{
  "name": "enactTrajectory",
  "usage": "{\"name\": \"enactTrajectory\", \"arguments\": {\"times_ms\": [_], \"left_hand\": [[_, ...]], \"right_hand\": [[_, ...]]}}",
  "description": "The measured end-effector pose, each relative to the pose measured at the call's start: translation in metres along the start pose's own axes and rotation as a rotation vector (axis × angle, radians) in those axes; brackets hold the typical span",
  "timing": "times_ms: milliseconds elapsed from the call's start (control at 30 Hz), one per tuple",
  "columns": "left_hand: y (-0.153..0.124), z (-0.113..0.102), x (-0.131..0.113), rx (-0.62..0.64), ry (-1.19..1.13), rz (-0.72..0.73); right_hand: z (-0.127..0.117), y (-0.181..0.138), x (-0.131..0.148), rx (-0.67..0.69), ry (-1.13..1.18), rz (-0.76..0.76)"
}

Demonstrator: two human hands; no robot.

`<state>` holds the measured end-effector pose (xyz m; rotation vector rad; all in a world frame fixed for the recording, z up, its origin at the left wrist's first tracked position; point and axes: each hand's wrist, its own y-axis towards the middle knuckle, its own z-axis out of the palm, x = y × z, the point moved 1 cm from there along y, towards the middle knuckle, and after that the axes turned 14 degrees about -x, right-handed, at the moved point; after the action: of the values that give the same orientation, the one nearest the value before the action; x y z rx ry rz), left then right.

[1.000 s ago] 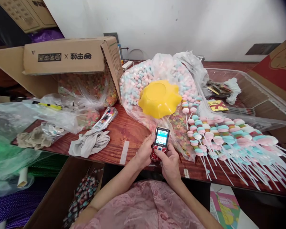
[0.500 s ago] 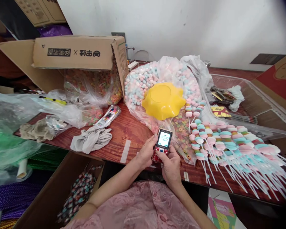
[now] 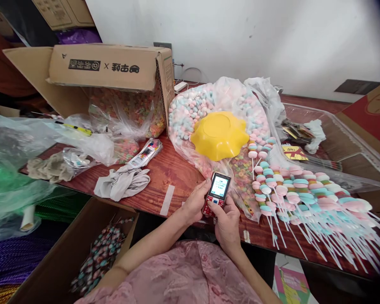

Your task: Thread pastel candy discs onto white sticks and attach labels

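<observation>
Fingers of the left hand (image 3: pixel 194 205): grasping the phone (image 3: pixel 216 195) along its left long edge, with thumb laid up that side and the other fingertips mostly hidden behind

Fingers of the right hand (image 3: pixel 227 223): curled about the lower right edge of the phone, with thumb (image 3: pixel 216 207) bent across onto the red keypad, just below the lit screen (image 3: pixel 219 185)

Phone's place: just right of and below the middle of the frame, between both hands and touching both; in front of the tabletop (image 3: pixel 174 166), any contact with it impossible to tell

Long axis: steeply up the frame with a lean to the right, from keypad end at lower left to screen end at upper right, face turned toward the camera

Nearer hand: neither, both in contact; left beside the screen, right closest to the keys, with the right thumb alone plainly on the front face

Keypad from right palm: toward the upper left, directly under the thumb

Yellow dish (image 3: pixel 220 136): beyond the screen end, apart from the fingers, higher in the frame

Stacks on sticks (image 3: pixel 307 194): lower right of the frame, apart from the right hand

Tape strip (image 3: pixel 167 199): left of the left hand, near the tabletop's front edge
</observation>
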<state>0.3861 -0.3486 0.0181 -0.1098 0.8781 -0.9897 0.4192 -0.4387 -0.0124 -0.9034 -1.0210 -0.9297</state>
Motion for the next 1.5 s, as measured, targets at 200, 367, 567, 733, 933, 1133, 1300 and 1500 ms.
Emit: {"name": "enactTrajectory", "arguments": {"times_ms": [200,367,567,733,933,1133,1300,1500], "left_hand": [[0.001,-0.002,-0.007,0.0,-0.028,-0.048],[0.0,-0.003,-0.009,-0.009,-0.02,-0.098],[0.001,-0.004,-0.009,0.039,-0.002,-0.134],[0.002,-0.006,-0.008,0.061,0.021,-0.123],[0.004,-0.009,-0.006,0.072,0.036,-0.117],[0.003,-0.008,-0.008,0.056,0.037,-0.125],[0.001,-0.007,-0.011,0.074,0.04,-0.125],[0.001,-0.009,-0.008,0.081,0.053,-0.116]], "right_hand": [[-0.008,0.004,0.008,0.146,-0.053,0.027],[-0.018,0.01,0.018,0.303,-0.069,0.117],[-0.028,0.016,0.02,0.406,-0.151,0.125],[-0.031,0.017,0.02,0.415,-0.175,0.079],[-0.028,0.015,0.022,0.424,-0.192,0.031],[-0.028,0.015,0.019,0.405,-0.154,0.067],[-0.028,0.015,0.02,0.421,-0.128,0.105],[-0.029,0.016,0.021,0.435,-0.184,0.065]]}}
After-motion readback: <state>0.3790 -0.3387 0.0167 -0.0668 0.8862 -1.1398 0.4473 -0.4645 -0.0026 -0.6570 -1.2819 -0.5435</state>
